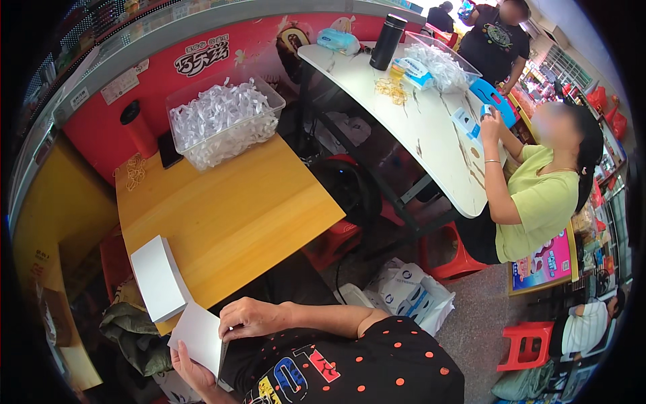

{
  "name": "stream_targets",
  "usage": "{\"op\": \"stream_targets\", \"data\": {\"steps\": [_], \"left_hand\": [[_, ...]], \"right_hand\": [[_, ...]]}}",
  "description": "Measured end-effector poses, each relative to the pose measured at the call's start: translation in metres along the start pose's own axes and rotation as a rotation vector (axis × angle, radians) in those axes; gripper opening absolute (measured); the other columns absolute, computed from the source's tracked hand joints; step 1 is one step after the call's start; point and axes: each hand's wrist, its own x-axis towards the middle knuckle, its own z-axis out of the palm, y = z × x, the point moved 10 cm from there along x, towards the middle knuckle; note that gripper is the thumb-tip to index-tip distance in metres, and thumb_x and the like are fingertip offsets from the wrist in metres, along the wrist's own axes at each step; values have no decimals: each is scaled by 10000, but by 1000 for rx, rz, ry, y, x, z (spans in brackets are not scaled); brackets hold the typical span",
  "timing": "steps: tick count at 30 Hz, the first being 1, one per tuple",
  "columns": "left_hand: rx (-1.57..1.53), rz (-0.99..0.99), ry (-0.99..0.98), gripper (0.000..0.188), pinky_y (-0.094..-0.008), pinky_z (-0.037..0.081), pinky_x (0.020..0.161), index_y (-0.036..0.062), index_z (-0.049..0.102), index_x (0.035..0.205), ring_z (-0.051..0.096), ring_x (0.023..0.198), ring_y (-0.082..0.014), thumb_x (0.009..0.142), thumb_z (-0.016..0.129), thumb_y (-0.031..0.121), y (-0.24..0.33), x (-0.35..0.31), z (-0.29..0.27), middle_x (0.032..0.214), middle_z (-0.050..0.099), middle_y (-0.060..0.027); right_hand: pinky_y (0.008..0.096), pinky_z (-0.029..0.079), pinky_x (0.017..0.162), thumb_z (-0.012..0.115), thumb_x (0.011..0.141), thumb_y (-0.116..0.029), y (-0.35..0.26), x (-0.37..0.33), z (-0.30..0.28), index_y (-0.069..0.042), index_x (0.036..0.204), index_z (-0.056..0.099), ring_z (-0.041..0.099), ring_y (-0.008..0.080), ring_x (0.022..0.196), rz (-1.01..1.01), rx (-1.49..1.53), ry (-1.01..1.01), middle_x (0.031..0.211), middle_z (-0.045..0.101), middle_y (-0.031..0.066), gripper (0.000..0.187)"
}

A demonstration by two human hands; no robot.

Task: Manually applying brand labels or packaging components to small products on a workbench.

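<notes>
At the near edge of the wooden table, my left hand [190, 365] grips white paper sheets [196, 334] from below, with the thumb along their edge. My right hand [252, 317] is closed at the right edge of the same sheets, fingers bent and pinching there. How many sheets lie between the fingers is hidden. Just beyond, a thick white stack of paper [160, 278] lies on the table's near left corner, close to the held sheets.
The wooden table [229, 209] carries a clear bin [222, 124] of white strips, rubber bands [136, 172], a red tumbler [138, 129] and a dark phone [169, 149]. At a white table [431, 128], a seated person [538, 182] handles a small box. Red stools [451, 254] stand nearby.
</notes>
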Motion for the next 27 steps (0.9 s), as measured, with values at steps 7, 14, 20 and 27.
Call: {"op": "stream_targets", "data": {"steps": [7, 14, 20, 27], "left_hand": [[16, -5, 19, 254, -297, 490, 855, -64, 538, 1160, 620, 951, -181, 938, 511, 56, -3, 0, -5, 1080, 627, -134], [45, -16, 31, 270, -305, 488, 873, -67, 530, 1173, 618, 966, -193, 915, 502, 6, -6, 2, -11, 1092, 621, -138], [43, -15, 22, 292, -323, 487, 890, -65, 517, 1192, 615, 990, -207, 905, 494, -16, -6, 1, -11, 1119, 609, -147], [32, -21, 8, 296, -331, 488, 894, -63, 512, 1200, 614, 994, -213, 909, 489, -13, -6, 1, -7, 1124, 608, -149]], "right_hand": [[317, 498, 649, 710, 778, -50, 1, 0, 2, -17, 842, 649, 622, 229, 754, 5, 6, -6, 788, 637, 86, 94], [318, 501, 654, 712, 776, -55, 4, -1, 2, -17, 835, 651, 624, 234, 756, 14, 12, -4, 788, 639, 88, 93], [320, 500, 664, 710, 778, -58, 5, 0, 4, -17, 836, 649, 622, 236, 763, 15, 4, -20, 790, 642, 85, 93], [321, 502, 664, 710, 776, -57, 5, 1, 4, -17, 838, 651, 624, 235, 769, 14, 6, -23, 795, 646, 84, 94]]}}
